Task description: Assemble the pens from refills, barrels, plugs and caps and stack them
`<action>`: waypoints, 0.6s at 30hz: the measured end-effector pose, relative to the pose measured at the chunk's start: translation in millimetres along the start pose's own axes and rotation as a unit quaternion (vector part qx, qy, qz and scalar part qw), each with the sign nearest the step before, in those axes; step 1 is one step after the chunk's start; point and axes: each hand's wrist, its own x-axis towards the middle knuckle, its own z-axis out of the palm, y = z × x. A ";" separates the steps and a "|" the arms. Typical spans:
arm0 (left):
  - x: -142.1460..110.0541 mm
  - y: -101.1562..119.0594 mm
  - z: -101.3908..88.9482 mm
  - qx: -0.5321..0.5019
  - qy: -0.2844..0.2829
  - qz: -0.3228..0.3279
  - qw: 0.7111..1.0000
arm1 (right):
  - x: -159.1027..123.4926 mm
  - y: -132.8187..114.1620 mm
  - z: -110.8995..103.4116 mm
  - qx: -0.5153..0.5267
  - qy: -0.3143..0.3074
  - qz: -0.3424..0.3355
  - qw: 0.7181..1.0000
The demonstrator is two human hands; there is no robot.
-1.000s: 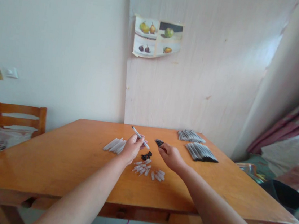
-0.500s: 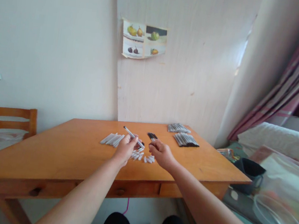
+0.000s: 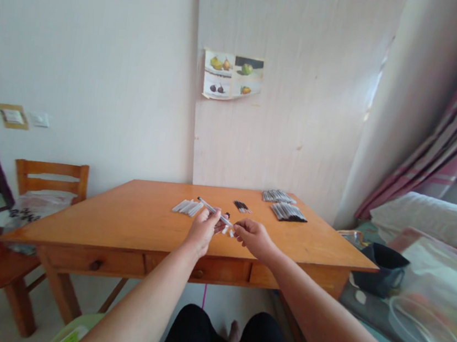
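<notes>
My left hand (image 3: pixel 203 230) is closed around a slim pen (image 3: pixel 206 204) with a clear barrel and a dark far end, tilted over the table. My right hand (image 3: pixel 252 236) pinches at the near end of that pen; any small part between its fingertips is hidden. Below the fingers, small white pieces (image 3: pixel 231 232) lie partly covered. Left of the hands is a row of whitish tubes (image 3: pixel 186 207). Several thin black-ended pieces (image 3: pixel 242 206) lie beyond my right hand.
Two groups of pens, a nearer pile (image 3: pixel 288 211) and a farther pile (image 3: pixel 278 196), lie at the table's back right. The wooden table (image 3: pixel 131 220) has drawers in front. A chair (image 3: pixel 51 171) stands left; a dark bin (image 3: pixel 381 267) is at the right.
My right hand has come to the pen's near end, having been apart from it. The head view has shifted left, showing more of the chair. My left hand still holds the pen.
</notes>
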 end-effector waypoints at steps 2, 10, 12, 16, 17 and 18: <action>-2.6 2.3 -1.5 0.000 -0.005 0.000 1.000 | -1.2 -2.7 2.5 0.005 -0.005 0.001 1.000; -1.6 -3.4 -1.4 -0.023 0.001 -0.012 1.000 | 1.1 9.0 9.1 -0.027 0.057 -0.011 0.998; 0.3 -8.8 -0.3 -0.024 0.010 -0.011 1.000 | 0.1 13.5 8.2 -0.067 0.089 -0.033 0.993; 1.8 -20.5 2.6 -0.040 0.014 -0.023 0.999 | -3.3 22.7 6.5 -0.107 0.114 -0.062 0.986; 1.6 -23.2 3.2 -0.047 0.013 -0.027 0.998 | -4.2 25.1 6.3 -0.104 0.114 -0.061 0.986; 1.4 -25.6 3.8 -0.053 0.012 -0.031 0.998 | -5.0 27.6 6.1 -0.099 0.114 -0.058 0.987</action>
